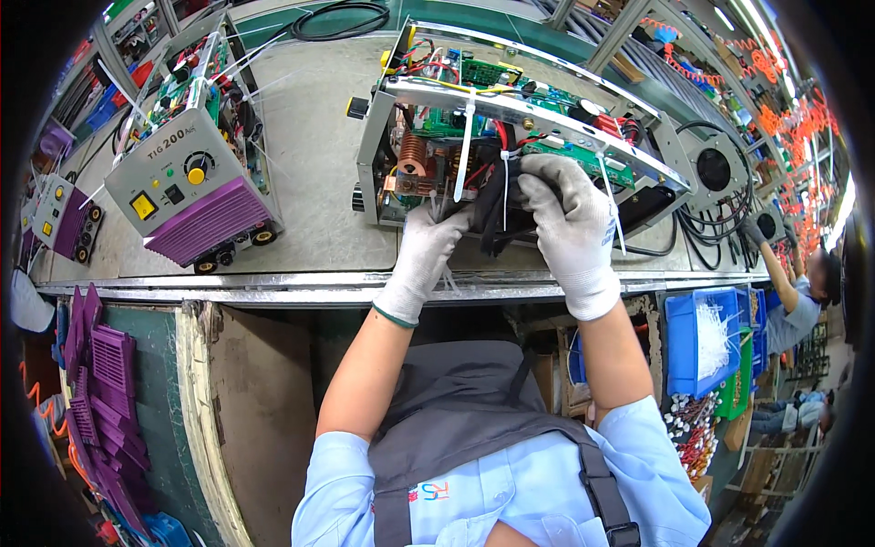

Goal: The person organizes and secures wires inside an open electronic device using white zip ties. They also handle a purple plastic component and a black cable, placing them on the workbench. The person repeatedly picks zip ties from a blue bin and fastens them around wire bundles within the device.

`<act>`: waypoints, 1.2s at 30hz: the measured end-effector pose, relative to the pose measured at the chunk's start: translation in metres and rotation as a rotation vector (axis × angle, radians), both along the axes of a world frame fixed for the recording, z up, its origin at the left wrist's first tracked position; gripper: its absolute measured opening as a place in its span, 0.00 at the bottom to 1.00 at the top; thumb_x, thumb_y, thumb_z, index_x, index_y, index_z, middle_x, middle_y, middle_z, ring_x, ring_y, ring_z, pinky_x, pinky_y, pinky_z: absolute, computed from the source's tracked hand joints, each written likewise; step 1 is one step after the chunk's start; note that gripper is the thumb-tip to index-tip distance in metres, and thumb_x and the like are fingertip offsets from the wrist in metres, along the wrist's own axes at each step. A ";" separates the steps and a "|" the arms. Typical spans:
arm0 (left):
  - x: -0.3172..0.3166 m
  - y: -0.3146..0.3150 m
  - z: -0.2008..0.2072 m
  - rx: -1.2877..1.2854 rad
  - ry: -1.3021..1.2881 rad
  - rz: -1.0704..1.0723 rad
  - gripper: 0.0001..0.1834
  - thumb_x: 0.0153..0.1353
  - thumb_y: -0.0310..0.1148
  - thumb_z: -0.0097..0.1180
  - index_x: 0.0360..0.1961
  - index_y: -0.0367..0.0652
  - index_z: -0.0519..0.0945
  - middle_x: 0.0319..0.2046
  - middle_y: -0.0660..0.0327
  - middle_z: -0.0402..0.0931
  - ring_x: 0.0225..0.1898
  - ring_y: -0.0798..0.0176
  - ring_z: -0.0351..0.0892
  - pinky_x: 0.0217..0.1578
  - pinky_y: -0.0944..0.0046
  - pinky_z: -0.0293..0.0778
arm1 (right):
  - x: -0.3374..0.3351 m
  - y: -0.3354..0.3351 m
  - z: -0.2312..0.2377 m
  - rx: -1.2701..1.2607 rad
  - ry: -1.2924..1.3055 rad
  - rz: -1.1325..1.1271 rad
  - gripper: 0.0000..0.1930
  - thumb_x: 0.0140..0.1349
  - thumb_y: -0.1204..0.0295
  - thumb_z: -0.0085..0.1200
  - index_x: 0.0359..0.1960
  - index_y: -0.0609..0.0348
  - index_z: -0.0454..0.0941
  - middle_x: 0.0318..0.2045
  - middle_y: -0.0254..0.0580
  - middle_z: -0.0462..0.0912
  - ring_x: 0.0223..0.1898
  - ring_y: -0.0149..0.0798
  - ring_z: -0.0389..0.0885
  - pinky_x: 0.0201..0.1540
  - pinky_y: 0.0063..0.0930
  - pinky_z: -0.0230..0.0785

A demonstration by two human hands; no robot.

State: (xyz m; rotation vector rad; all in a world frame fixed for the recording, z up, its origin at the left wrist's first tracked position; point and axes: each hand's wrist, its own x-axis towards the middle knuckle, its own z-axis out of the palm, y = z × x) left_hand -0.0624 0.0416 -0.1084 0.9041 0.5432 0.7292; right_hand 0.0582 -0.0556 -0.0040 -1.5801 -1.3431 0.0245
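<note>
An open-sided welding machine point(519, 118) stands on the bench in front of me, its green circuit boards, copper coil point(413, 155) and wires bare. A black cable bundle point(497, 211) hangs out of its near side, with a white cable tie point(507, 187) round it. My left hand point(424, 251), in a white glove, is closed at the bundle's left side; its fingertips are partly hidden. From the right, my gloved right hand point(574, 223) curls its fingers and thumb on the bundle. Another long white cable tie point(466, 146) hangs from the machine's top rail.
A second welding machine point(196, 173) with a purple lower front stands to the left, a third point(64, 214) beyond it. Purple panels point(105, 392) are stacked at lower left. A blue bin point(700, 342) of white ties sits at right. Co-workers point(793, 296) are further right.
</note>
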 end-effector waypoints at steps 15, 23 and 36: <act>-0.007 0.010 0.004 0.070 0.044 -0.123 0.07 0.60 0.29 0.56 0.36 0.36 0.79 0.25 0.67 0.74 0.17 0.77 0.61 0.18 0.76 0.56 | 0.026 0.006 -0.010 0.173 -0.517 0.191 0.13 0.51 0.84 0.59 0.39 0.59 0.78 0.34 0.44 0.83 0.34 0.47 0.84 0.36 0.32 0.76; -0.009 0.007 0.008 -0.063 -0.147 -0.146 0.07 0.63 0.26 0.56 0.40 0.36 0.78 0.26 0.69 0.73 0.16 0.79 0.59 0.17 0.78 0.54 | 0.022 0.008 -0.019 0.154 -0.417 0.197 0.10 0.54 0.84 0.58 0.38 0.59 0.78 0.30 0.46 0.81 0.31 0.48 0.82 0.34 0.33 0.74; -0.009 0.011 0.016 0.056 0.174 -0.087 0.06 0.57 0.25 0.56 0.32 0.32 0.81 0.25 0.60 0.77 0.16 0.72 0.68 0.16 0.71 0.61 | 0.013 0.008 -0.018 0.126 -0.531 0.073 0.09 0.55 0.81 0.57 0.37 0.58 0.77 0.29 0.46 0.80 0.29 0.50 0.79 0.32 0.37 0.73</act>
